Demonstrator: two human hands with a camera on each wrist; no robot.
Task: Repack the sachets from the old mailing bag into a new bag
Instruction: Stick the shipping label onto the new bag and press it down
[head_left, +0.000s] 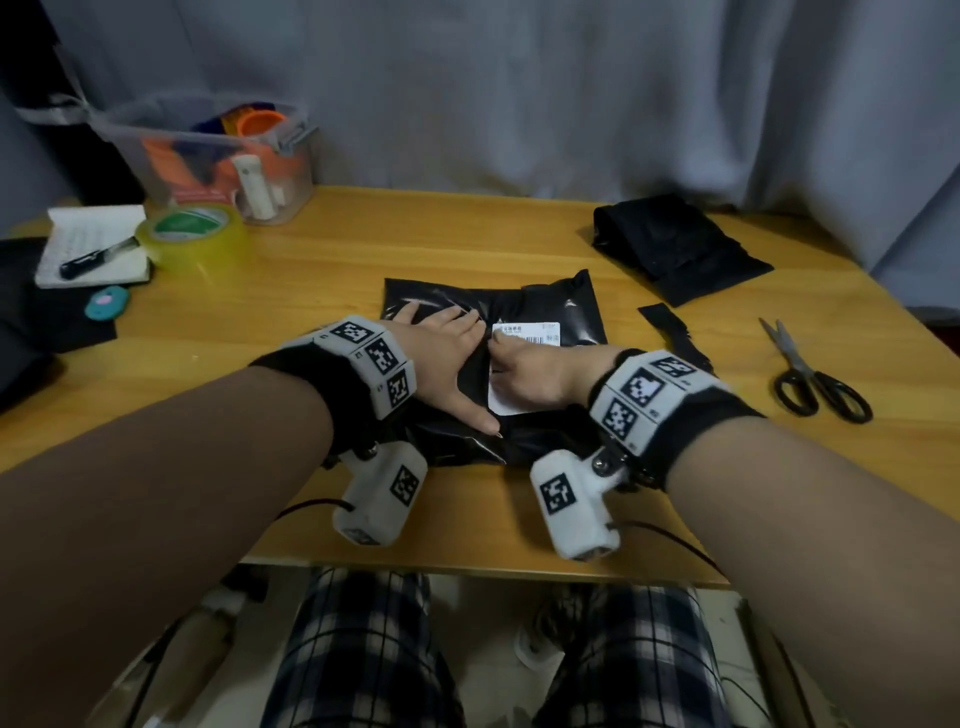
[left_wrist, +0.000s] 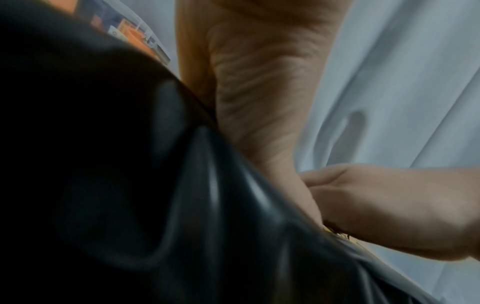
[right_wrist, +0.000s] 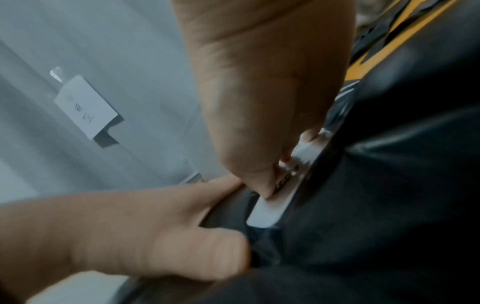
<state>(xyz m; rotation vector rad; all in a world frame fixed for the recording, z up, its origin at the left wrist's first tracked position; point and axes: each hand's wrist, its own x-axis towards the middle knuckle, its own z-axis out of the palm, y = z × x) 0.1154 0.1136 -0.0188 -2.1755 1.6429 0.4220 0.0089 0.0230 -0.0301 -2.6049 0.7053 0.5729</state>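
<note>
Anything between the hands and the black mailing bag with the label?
Nothing visible. Left hand presses flat on the black mailing bag; right hand fingers are on its white label.

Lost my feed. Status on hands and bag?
Left hand flat on black mailing bag. Right hand pressing white label onto it. Scissors off right, clear.
</note>
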